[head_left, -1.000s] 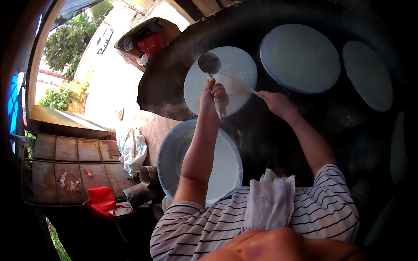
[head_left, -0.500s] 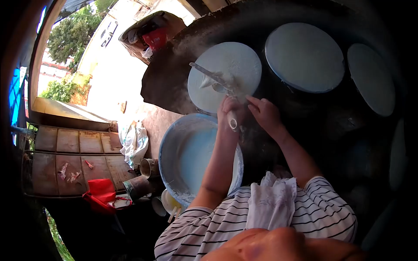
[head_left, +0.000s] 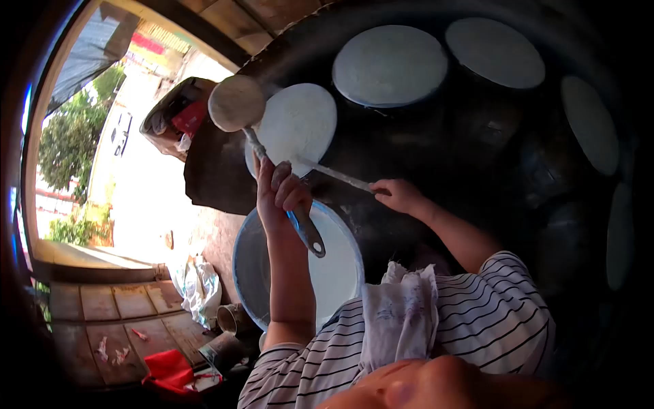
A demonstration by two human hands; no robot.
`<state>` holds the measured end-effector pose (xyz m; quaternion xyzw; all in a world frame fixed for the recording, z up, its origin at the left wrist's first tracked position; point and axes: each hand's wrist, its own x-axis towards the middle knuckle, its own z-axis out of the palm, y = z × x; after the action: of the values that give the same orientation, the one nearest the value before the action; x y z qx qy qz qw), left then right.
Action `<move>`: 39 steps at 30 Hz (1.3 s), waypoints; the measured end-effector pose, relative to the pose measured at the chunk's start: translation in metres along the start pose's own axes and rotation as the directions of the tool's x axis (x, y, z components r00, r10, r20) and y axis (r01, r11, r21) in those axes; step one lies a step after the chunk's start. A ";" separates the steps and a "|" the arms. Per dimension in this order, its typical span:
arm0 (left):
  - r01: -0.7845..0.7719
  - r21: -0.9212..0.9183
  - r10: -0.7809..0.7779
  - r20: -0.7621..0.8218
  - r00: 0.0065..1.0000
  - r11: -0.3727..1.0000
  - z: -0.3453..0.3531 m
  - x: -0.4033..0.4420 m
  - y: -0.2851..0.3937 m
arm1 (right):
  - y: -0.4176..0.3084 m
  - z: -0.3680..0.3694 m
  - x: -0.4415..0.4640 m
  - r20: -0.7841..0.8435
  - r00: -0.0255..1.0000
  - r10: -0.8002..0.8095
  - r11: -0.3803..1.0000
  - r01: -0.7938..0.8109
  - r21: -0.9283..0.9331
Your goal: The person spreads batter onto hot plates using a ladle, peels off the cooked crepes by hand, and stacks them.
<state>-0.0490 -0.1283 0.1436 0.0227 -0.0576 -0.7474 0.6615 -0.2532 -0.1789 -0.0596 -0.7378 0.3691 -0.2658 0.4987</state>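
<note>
My left hand (head_left: 283, 194) is wrapped around the handle of a round-headed ladle (head_left: 236, 103). Its pale brown head is raised, overlapping the edge of the nearest round white disc (head_left: 303, 123), and the blue-grey handle end sticks out below my fist. In my right hand (head_left: 397, 196), fingers closed, is a thin flat stick (head_left: 337, 177) smeared with white, its far end pointing left towards that disc. Below my left forearm stands a large blue-rimmed basin (head_left: 340, 245) with white liquid in it.
More round white discs (head_left: 390, 66) sit along the dark, curved stove top (head_left: 436, 150). At lower left are wooden boards (head_left: 112, 300), a red cloth (head_left: 168, 369), a metal can (head_left: 231, 318) and a white plastic bag (head_left: 197, 290). A covered bundle (head_left: 163, 123) stands beyond the stove.
The ladle has come up and left, away from the disc, with its head now uppermost. My right hand and the stick have drawn apart from my left hand. The view has shifted.
</note>
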 end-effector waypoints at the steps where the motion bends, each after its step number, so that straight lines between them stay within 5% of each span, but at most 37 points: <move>1: 0.106 -0.004 -0.105 0.040 0.994 0.994 0.013 -0.021 -0.022 | 0.009 0.015 -0.038 0.007 1.000 -0.016 0.997 0.015 0.082; 3: 0.384 -0.015 -0.380 0.111 0.918 0.923 0.038 -0.054 -0.058 | 0.017 0.037 -0.129 -0.050 0.998 -0.034 0.997 0.038 0.065; 5: 0.652 -0.115 -0.617 0.236 0.751 0.750 0.060 -0.077 -0.101 | 0.026 0.057 -0.217 -0.393 0.914 0.097 0.987 -0.037 0.157; 7: 0.841 -0.228 -0.733 0.414 0.540 0.491 0.079 -0.098 -0.160 | -0.034 0.036 -0.308 -0.413 0.686 0.600 0.755 -0.315 0.575; 9: 0.917 -0.337 -0.814 0.457 0.358 0.214 0.104 -0.120 -0.241 | -0.051 0.029 -0.398 -0.659 0.433 0.615 0.777 -0.187 0.601; 12: 0.880 -0.354 -0.877 0.463 -0.130 -0.317 0.123 -0.153 -0.363 | -0.081 0.028 -0.526 -0.782 -0.095 0.616 0.788 0.068 0.612; 14: 0.750 -0.389 -0.812 0.483 -0.329 -0.535 0.118 -0.190 -0.448 | -0.097 0.042 -0.602 -0.766 -0.410 0.496 0.868 0.196 0.457; 16: 0.644 -0.476 -0.795 0.451 -0.405 -0.598 0.107 -0.242 -0.528 | -0.101 0.056 -0.672 -0.674 -0.644 0.361 0.928 0.176 0.329; 21: 0.552 -0.444 -0.691 0.261 -0.675 -0.706 0.037 -0.341 -0.691 | -0.058 0.066 -0.764 -0.397 -0.841 0.368 0.927 0.298 0.227; 26: 0.654 -0.231 -0.655 -0.081 -0.751 -0.720 -0.006 -0.394 -0.768 | -0.008 0.071 -0.759 -0.289 -0.873 0.392 0.913 0.331 0.238; 29: 0.717 0.149 -0.721 -0.310 -0.620 -0.681 -0.014 -0.396 -0.781 | -0.037 0.053 -0.737 -0.258 -0.879 0.401 0.907 0.341 0.246; 32: 0.603 0.513 -0.792 -0.404 -0.458 -0.610 0.004 -0.402 -0.806 | -0.017 0.016 -0.764 -0.283 -0.959 -0.023 0.844 -0.170 0.508; 39: 0.253 0.849 -0.842 -0.333 -0.424 -0.464 -0.013 -0.342 -0.864 | -0.029 -0.018 -0.727 -0.348 -0.904 -0.246 0.556 -0.426 0.714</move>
<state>-0.8576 0.3119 0.0165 0.0369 -0.5457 -0.7568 -0.3579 -0.6854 0.4070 -0.0439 0.2188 0.8438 -0.3886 -0.2985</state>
